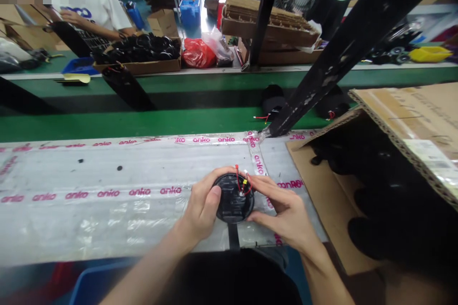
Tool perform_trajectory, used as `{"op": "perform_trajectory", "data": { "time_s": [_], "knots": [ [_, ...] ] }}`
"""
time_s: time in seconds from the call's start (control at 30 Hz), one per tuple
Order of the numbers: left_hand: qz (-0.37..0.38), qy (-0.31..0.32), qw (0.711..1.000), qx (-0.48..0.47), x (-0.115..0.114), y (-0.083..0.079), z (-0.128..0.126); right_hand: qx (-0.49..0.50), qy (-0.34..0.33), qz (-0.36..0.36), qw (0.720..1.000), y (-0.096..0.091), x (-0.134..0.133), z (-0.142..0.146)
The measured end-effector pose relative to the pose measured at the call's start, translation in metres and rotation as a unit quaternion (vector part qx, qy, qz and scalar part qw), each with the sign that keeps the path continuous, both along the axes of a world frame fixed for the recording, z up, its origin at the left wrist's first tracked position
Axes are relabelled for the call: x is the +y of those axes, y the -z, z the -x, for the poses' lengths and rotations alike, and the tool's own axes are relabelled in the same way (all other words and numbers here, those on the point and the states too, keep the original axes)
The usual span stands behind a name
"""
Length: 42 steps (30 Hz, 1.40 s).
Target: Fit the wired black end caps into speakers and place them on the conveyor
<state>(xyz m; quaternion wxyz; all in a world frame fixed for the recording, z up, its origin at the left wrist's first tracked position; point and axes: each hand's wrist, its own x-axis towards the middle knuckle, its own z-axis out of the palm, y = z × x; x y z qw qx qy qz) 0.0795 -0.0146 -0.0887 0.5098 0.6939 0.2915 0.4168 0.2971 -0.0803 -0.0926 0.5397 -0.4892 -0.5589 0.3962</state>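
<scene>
Above the front of the taped bench, my left hand grips the left rim of a round black part, its thumb lying on the edge. My right hand pinches the same part from the right, with fingers at the upper edge and thumb at the lower edge. Thin red wires with small red, white and yellow connectors rise from the upper right of its face. A black strap shows below the part, toward my body. What lies underneath the part is hidden.
An open cardboard box holding dark rounded items stands at right. A slanted black post rises behind the bench. On the green belt are black parts with wires. Across it, a person in a white shirt works by a carton of black pieces.
</scene>
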Motion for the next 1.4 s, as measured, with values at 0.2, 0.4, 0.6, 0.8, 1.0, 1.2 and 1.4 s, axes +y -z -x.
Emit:
{"op": "perform_trajectory", "data": {
  "time_s": [0.2, 0.4, 0.6, 0.8, 1.0, 1.2, 1.4],
  "knots": [
    [-0.004, -0.004, 1.0, 0.004, -0.002, 0.002, -0.002, 0.0, 0.005, 0.018, 1.0, -0.006, -0.012, 0.011],
    [-0.021, 0.091, 0.993, 0.074, 0.016, -0.018, 0.018, 0.046, 0.154, 0.074, 0.984, -0.01, -0.03, 0.051],
    [-0.112, 0.244, 0.944, 0.19, 0.062, -0.046, 0.033, 0.063, 0.149, 0.098, 0.982, -0.01, -0.028, 0.052],
    [-0.256, 0.221, 0.922, 0.189, 0.073, -0.031, 0.025, 0.08, 0.136, 0.099, 0.982, -0.01, -0.028, 0.051],
    [-0.213, 0.282, 0.898, 0.261, 0.073, -0.049, 0.031, 0.098, 0.124, 0.103, 0.982, -0.011, -0.027, 0.049],
    [-0.198, 0.289, 0.901, 0.257, 0.071, -0.057, 0.028, 0.104, 0.129, 0.097, 0.981, -0.012, -0.027, 0.052],
    [-0.231, 0.24, 0.92, 0.207, 0.069, -0.038, 0.028, 0.133, 0.12, 0.107, 0.978, -0.012, -0.027, 0.054]
  ]
}}
